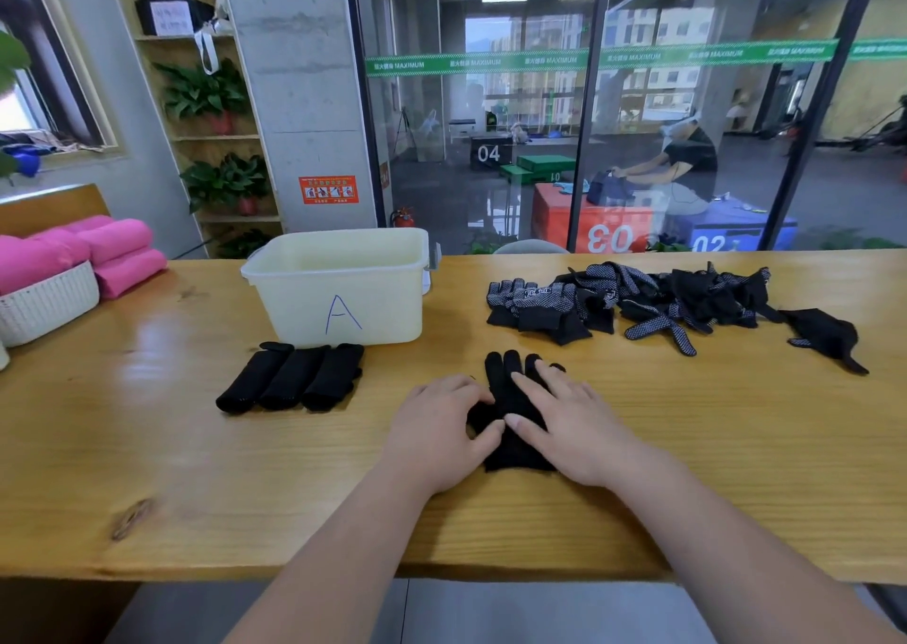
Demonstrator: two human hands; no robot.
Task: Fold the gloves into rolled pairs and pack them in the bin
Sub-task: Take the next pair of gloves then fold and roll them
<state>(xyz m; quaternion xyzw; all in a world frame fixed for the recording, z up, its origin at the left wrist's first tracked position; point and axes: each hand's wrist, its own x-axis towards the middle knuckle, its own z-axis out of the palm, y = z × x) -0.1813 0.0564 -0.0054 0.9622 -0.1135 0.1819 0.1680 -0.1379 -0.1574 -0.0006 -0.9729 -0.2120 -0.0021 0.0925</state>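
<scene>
head view: a person's two bare hands meet on a black glove at the near middle of the bench.
glove (503, 378): lies flat on the bench (196, 472), fingertips pointing away toward the bin, cuff toward the person; whether a second glove lies beneath it cannot be told.
left hand (437, 430): grip curled, thumb and fingers pinching the glove's left edge.
right hand (564, 427): grip spread, fingers straight and pressing flat on the glove's right side.
rolled pairs (289, 378): three black rolls side by side, touching one another, just in front of the bin and left of the hands.
bin (343, 290): pale plastic, open top, a blue letter "a" on its front wall; stands at the far middle of the bench.
pile of gloves (638, 300): loose black dotted gloves heaped to the right of the bin.
stray glove (824, 337): lies apart at the pile's right end.
basket (49, 300): white, at the left edge, with pink rolled towels (118, 251) in and beside it.
</scene>
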